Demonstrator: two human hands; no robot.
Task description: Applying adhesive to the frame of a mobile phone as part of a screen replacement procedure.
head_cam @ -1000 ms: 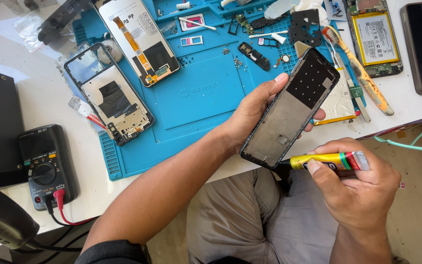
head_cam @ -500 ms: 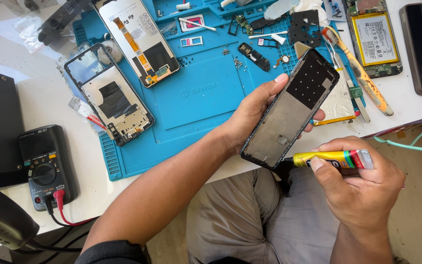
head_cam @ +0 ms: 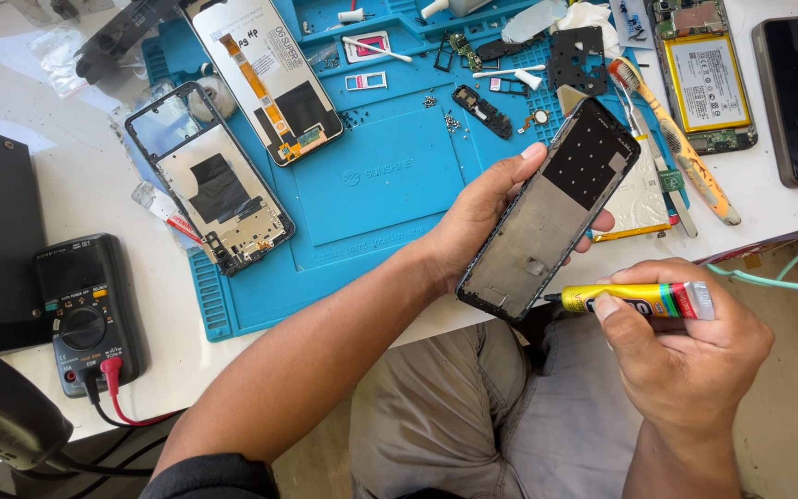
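While left hand [head_cam: 473, 222] grips phone frame [head_cam: 551, 212], glue tube [head_cam: 644, 299] at its lower edge

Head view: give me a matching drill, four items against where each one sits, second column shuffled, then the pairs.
Items:
1. phone frame
2. yellow glue tube
3. multimeter
4. toothbrush

Places:
A. white table, left of the blue mat
B. in the right hand
C. right edge of the mat
D. in the left hand

Pairs: 1-D, 2-B, 3-A, 4-C
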